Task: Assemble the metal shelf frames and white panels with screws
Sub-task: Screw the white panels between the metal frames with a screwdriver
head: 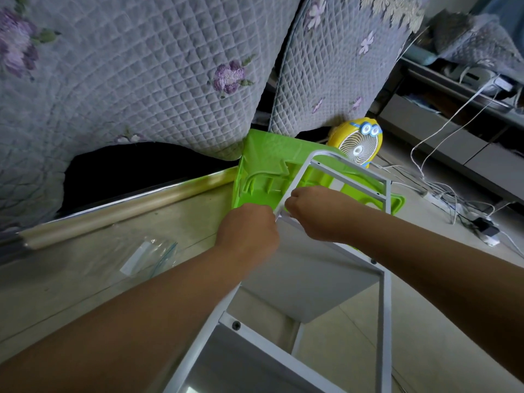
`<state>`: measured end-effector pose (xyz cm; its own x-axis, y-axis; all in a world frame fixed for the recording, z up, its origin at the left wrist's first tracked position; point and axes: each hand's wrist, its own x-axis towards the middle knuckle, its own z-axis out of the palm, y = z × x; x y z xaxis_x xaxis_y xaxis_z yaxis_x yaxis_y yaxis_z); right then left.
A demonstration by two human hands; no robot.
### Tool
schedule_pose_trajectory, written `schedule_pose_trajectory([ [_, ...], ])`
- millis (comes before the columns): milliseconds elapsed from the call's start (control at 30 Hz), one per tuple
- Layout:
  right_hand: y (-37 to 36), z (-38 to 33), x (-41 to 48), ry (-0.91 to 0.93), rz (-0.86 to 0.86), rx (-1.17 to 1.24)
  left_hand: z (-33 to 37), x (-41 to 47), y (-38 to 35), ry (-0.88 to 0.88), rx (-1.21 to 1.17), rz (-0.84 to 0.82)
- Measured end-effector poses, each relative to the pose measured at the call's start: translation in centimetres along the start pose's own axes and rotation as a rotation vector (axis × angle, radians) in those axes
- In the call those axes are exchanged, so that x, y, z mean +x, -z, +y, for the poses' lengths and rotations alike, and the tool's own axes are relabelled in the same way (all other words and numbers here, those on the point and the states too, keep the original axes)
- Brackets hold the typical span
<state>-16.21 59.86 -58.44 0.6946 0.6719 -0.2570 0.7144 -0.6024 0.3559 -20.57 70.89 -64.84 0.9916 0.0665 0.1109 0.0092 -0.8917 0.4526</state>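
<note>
The metal shelf frame (297, 182), stretched from bottom centre up to mid-frame, is gripped at its left upright by the right hand (312, 214), while the adjacent left hand's (249, 231) hold is hidden.

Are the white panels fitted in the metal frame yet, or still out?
In. Two white panels lie between the rails of the metal frame, with dark screws at their corners.

The right hand (314, 214) curls round the metal frame's (297, 177) left rail, just above a white panel (306, 279). The left hand (249, 231) meets the same spot, its fingers hidden. A green plastic piece (263, 165) lies behind
</note>
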Motion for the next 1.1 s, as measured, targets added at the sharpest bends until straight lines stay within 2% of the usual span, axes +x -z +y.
schedule_pose_trajectory([
  [167, -1.2, -0.6, 0.0, -0.161, 0.056, 0.035, -0.2, 0.1, -0.3, 0.007, -0.025, 0.033],
  [367, -1.8, -1.0, 0.9, -0.331, -0.009, 0.138, -0.1, 0.2, -0.6, 0.021, -0.042, 0.029],
  [567, -1.7, 0.1, 0.4, -0.253, -0.007, 0.25, -0.1, -0.1, -0.2, 0.027, -0.039, 0.02],
  [900, -2.0, 0.4, -0.8, -0.108, 0.155, 0.247, 0.0, -0.1, -0.2, 0.001, -0.011, 0.019],
  [1100, -1.7, 0.7, -0.8, -0.03, 0.102, 0.152, -0.1, -0.1, -0.3, -0.004, -0.028, 0.029],
])
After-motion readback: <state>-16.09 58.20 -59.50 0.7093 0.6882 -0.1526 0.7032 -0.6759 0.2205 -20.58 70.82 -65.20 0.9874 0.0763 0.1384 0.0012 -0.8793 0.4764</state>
